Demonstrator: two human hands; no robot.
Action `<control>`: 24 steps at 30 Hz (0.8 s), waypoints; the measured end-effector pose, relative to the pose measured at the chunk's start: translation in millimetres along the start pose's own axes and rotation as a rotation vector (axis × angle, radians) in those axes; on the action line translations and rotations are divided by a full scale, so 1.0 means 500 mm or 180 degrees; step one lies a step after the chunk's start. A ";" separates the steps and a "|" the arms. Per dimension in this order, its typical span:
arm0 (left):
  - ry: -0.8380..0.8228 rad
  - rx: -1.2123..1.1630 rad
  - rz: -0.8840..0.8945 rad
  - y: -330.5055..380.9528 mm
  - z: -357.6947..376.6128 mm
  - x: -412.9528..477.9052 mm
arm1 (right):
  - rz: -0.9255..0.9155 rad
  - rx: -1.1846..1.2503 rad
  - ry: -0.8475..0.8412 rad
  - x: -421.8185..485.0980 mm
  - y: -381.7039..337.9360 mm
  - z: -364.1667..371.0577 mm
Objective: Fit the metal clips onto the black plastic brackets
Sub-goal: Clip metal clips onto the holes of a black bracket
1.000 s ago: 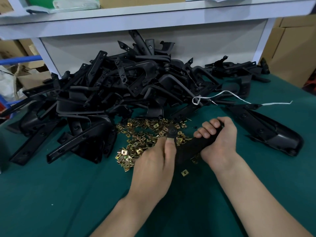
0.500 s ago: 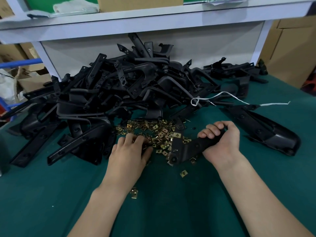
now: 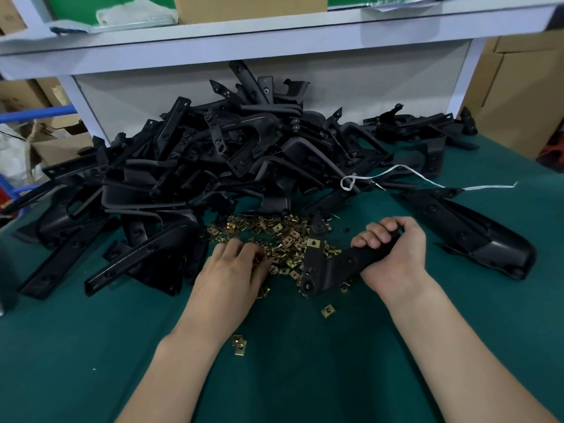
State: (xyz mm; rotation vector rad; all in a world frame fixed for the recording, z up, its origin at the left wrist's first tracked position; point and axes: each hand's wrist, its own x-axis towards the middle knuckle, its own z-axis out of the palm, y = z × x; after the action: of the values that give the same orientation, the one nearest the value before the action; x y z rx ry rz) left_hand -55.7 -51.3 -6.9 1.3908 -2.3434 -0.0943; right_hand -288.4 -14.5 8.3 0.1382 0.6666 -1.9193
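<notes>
Green tabletop [image 3: 91,346]: right hand [image 3: 393,254] grips an angled black bracket [image 3: 332,267], one brass clip [image 3: 313,243] on its arm. Left hand [image 3: 229,276] rests curled fingers in the loose clip pile [image 3: 280,236]; whether they pinch one is hidden. Bracket heap [image 3: 213,160] behind.

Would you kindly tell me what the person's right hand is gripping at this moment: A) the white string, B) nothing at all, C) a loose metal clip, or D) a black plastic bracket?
D: the right hand has its fingers curled round one arm of a black plastic bracket, while the white string lies apart from it, farther back on the table.
</notes>
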 end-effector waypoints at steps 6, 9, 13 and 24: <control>0.0110 -0.0169 0.0168 -0.001 0.001 0.001 | -0.0012 -0.0002 0.0010 -0.001 -0.002 0.001; 0.0245 -0.0212 0.0172 0.004 0.001 0.000 | -0.0010 -0.0005 0.0014 -0.001 -0.002 0.001; 0.0916 -0.0388 0.0119 0.010 -0.007 0.003 | -0.0006 -0.0017 0.0011 -0.002 -0.002 0.000; 0.0549 -0.3679 -0.1406 0.017 -0.017 0.014 | -0.0003 -0.0019 -0.0014 -0.001 -0.002 0.000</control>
State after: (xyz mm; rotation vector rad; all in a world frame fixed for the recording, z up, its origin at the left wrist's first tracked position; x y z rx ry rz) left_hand -62.4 -51.7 5.2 1.1378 -1.3168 -1.1733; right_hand -289.0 -14.0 8.8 0.1299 0.6695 -1.9180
